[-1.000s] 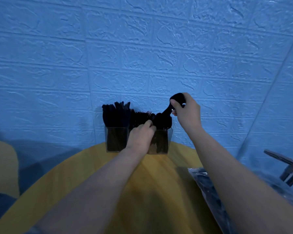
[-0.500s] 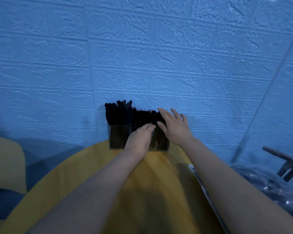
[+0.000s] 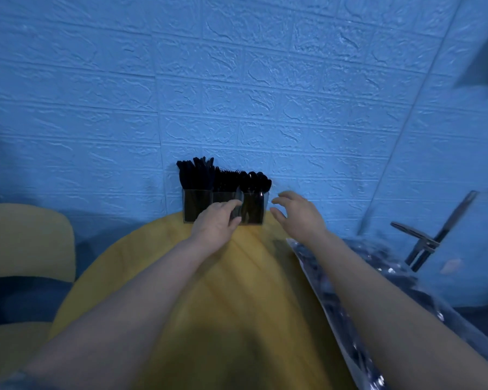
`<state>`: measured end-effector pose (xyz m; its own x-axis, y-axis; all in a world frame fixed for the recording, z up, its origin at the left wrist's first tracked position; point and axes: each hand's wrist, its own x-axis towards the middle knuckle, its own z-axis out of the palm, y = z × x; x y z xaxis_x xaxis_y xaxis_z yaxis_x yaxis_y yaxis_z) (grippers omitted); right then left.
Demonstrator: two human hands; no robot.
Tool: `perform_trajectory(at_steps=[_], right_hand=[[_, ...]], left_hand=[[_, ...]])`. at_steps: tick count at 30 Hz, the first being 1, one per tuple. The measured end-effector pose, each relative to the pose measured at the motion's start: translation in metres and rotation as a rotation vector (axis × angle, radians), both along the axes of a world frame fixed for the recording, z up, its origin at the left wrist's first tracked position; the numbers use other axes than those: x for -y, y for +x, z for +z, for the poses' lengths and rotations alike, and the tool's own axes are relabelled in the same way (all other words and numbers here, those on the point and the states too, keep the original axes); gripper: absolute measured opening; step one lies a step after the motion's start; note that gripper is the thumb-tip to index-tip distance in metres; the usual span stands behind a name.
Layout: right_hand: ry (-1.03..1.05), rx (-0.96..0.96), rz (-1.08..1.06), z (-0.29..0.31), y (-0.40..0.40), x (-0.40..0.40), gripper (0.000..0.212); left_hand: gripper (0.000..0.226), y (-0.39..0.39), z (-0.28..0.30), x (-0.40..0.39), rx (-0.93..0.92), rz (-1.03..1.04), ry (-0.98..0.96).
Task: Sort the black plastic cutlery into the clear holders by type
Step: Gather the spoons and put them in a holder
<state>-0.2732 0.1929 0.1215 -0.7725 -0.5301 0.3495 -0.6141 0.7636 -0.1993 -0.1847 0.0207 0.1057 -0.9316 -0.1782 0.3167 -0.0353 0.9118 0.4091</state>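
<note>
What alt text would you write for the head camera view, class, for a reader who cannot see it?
A person's left hand grips the front of three clear holders packed with black cutlery at the far edge of a round yellow table against a blue wall. The right hand hovers open just right of them, above a clear bag.

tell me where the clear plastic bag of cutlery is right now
In the head view, the clear plastic bag of black cutlery lies along the right edge of the round yellow wooden table, under the right forearm and nearer than the clear holders.
</note>
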Motion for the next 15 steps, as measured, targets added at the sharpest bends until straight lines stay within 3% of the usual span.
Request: perform_trajectory(at_steps=[4,15], right_hand=[[-0.138,-0.01,-0.025,0.005,0.045,-0.046,0.026],[-0.139,0.005,-0.069,-0.021,0.155,-0.195,0.017]], left_hand=[[0.04,0.032,0.003,-0.024,0.023,-0.053,0.036],[0.032,0.12,-0.013,-0.147,0.012,-0.374,0.053]])
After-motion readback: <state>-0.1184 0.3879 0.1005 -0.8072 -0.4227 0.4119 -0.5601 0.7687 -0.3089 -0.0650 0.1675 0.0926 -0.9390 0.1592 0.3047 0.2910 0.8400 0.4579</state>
